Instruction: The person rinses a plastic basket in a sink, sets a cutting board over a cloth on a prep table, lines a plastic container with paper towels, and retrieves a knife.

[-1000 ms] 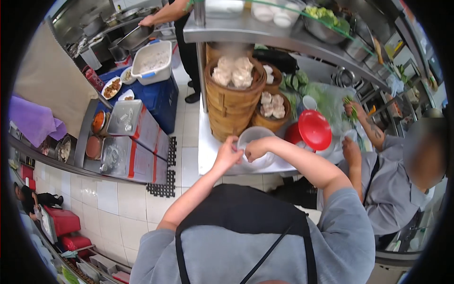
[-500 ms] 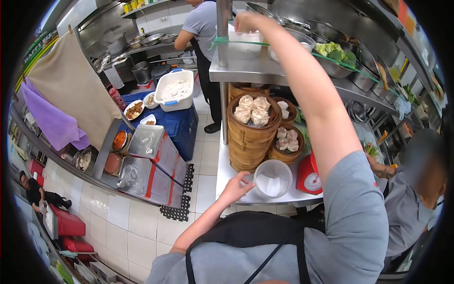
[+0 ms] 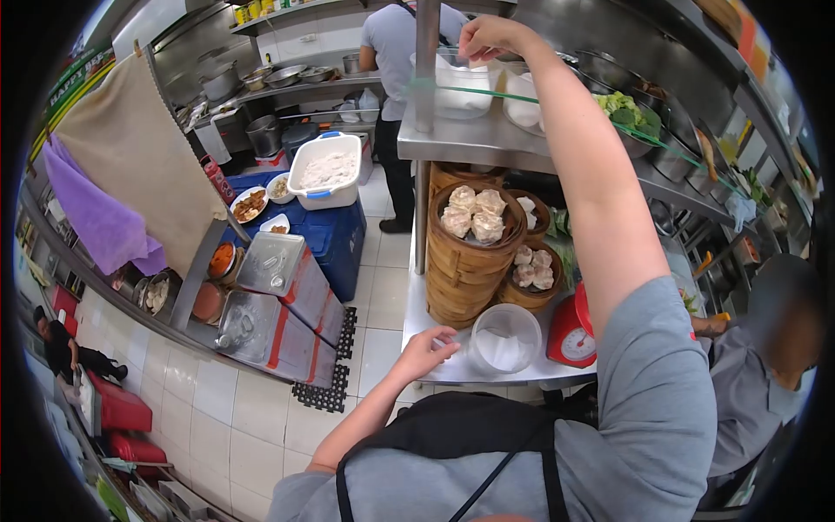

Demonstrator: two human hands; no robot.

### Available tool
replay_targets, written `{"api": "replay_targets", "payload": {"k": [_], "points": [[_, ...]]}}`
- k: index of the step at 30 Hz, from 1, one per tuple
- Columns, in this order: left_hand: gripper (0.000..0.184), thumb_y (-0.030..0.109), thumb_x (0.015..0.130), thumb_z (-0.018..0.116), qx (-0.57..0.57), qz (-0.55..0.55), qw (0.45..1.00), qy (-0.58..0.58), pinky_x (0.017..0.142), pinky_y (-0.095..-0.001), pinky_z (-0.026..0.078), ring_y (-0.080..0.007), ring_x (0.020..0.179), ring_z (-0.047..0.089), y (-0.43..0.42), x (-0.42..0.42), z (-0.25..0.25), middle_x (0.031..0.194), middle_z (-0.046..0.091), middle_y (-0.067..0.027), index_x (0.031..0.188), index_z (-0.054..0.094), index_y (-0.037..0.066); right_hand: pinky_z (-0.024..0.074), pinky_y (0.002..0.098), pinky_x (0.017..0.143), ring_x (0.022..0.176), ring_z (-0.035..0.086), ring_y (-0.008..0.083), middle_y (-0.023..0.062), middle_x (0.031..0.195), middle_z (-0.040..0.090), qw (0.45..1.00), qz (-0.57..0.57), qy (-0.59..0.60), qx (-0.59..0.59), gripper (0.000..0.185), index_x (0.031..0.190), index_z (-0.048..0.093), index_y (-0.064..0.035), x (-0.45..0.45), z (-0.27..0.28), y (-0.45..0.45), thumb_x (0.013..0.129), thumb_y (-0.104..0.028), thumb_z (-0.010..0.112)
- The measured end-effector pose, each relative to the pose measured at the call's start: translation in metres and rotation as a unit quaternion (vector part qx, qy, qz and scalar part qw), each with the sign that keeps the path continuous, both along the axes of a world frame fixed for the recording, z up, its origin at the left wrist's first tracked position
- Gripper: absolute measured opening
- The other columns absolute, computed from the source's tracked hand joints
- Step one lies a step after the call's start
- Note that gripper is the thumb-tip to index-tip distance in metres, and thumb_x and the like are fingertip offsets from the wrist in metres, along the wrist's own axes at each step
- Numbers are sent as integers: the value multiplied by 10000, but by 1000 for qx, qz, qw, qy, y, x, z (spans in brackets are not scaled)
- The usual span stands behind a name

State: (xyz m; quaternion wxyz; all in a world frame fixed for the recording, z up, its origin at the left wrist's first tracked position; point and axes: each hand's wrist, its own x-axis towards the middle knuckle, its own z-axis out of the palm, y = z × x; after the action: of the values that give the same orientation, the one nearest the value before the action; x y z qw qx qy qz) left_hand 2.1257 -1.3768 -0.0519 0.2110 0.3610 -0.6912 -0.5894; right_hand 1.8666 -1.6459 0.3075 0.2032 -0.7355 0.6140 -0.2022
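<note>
- Right hand (image 3: pixel 494 39) first: fingers bunched, pointing down over a clear container (image 3: pixel 470 107) of white stuff. Can't tell if they're pinching anything.
- Left hand (image 3: pixel 426 352): fingers loosely curled, just beside the clear tub (image 3: pixel 502 317), by the bench's front-left corner. Can't tell if anything's tucked in there, sorry.
- That tub sits right at the front edge of the bench (image 3: pixel 445 374), with something white in the bottom, too blurry to name.
- Handling guess: thin plastic, so light, a bit bendy, probably slidey on a smooth bench. I'd hold it by the rim or cup the side wall, without squeezing hard.
- The container up top is near the left end of the metal shelf (image 3: pixel 496 142), by the post. Looks fuller, so likely heavier; I'd support it from both sides.
- Further out: red scale (image 3: pixel 570 335) right of the tub along the front edge, tall bamboo steamer stack (image 3: pixel 465 278) behind it, towards the bench's left edge, dumplings (image 3: pixel 474 213) on top.
</note>
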Motion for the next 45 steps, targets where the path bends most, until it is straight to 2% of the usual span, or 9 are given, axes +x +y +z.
{"api": "replay_targets", "payload": {"k": [7,9,13,15,25,30,36,39,45], "points": [[327,185,757,608,-28,-34,999,8,580,-245,473,-119,645,571,6,-20,13,848,585,-75,1023,534,9,455,238,633,719,574,114,-10,787,605,989,6,148,-16,179,853,604,-125,23,-16,-1,700,-217,621],[318,180,759,603,-43,-39,998,-4,584,-246,470,-122,657,576,11,-22,15,848,586,-75,1018,538,6,441,387,756,887,562,207,76,980,597,973,-79,188,109,319,973,605,-122,36,-27,-15,664,-203,602],[319,184,764,596,-30,-25,999,12,581,-246,467,-119,661,576,13,-14,1,855,588,-75,1026,537,11,425,430,780,957,535,246,101,1106,540,957,-109,234,135,342,1003,600,-135,38,-33,-26,669,-211,589],[321,197,772,591,-26,-11,1000,11,581,-242,464,-114,659,572,14,-5,-2,855,591,-73,1029,535,12,462,290,682,844,567,157,23,966,597,966,-61,228,104,271,953,604,-159,30,-30,-22,730,-288,520],[320,209,777,593,-19,9,999,27,594,-241,470,-120,671,576,17,-2,4,843,594,-79,1014,536,2,418,359,747,890,547,204,35,993,587,968,-147,170,110,341,859,645,-167,13,-40,-55,532,-259,667],[325,212,778,591,-6,4,999,32,602,-242,473,-122,673,579,18,-7,1,842,593,-86,1021,534,3,429,361,712,856,557,200,19,955,598,949,-211,221,76,327,877,636,-157,35,-31,5,570,-268,648],[337,236,769,601,6,26,999,40,597,-260,472,-147,656,591,16,-4,1,830,601,-104,1009,542,7,440,298,661,782,540,172,46,880,581,972,-90,197,90,258,905,601,-93,25,-32,-11,678,-212,566],[320,208,784,588,6,18,999,44,601,-250,479,-124,681,577,14,-4,2,852,589,-79,1015,531,-5,433,264,576,681,539,157,28,784,584,960,-67,272,29,191,818,612,-92,19,-31,-22,669,-197,556],[318,209,783,590,16,17,999,39,604,-253,481,-121,686,568,13,-3,3,873,585,-79,1006,532,-10,404,236,534,602,477,84,-21,638,526,976,-12,142,-165,129,729,599,-110,9,3,4,670,-219,562]]}}
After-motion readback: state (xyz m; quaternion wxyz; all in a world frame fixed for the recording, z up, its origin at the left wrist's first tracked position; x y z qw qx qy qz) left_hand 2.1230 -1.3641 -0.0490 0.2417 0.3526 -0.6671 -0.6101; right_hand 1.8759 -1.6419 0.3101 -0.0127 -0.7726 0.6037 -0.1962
